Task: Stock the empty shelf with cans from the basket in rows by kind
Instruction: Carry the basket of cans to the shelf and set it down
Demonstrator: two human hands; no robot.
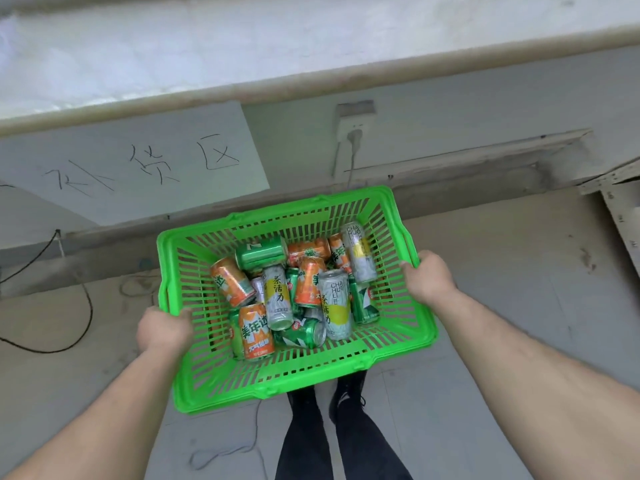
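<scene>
A green plastic basket (304,382) full of drink cans was held up in front of a person, above the floor (502,271) and over the person's dark shoes (346,389). Inside, the cans lay jumbled on their sides and across one another: orange cans (255,332), green cans (261,251) and taller silver-and-yellow cans (334,306), mixed with no order by kind. The left hand (162,329) gripped the basket's left rim, fingers curled over the edge. The right hand (427,278) gripped the right rim the same way, thumb on the inner side. Both forearms reached in from the lower corners of the view. Beyond the basket, a white sheet (138,161) with handwritten characters was fixed to the wall, and a plug sat in a wall socket (355,128) just to its right. A black cable (69,306) trailed across the floor at the left. A pale ledge (311,84) ran along the wall above.
</scene>
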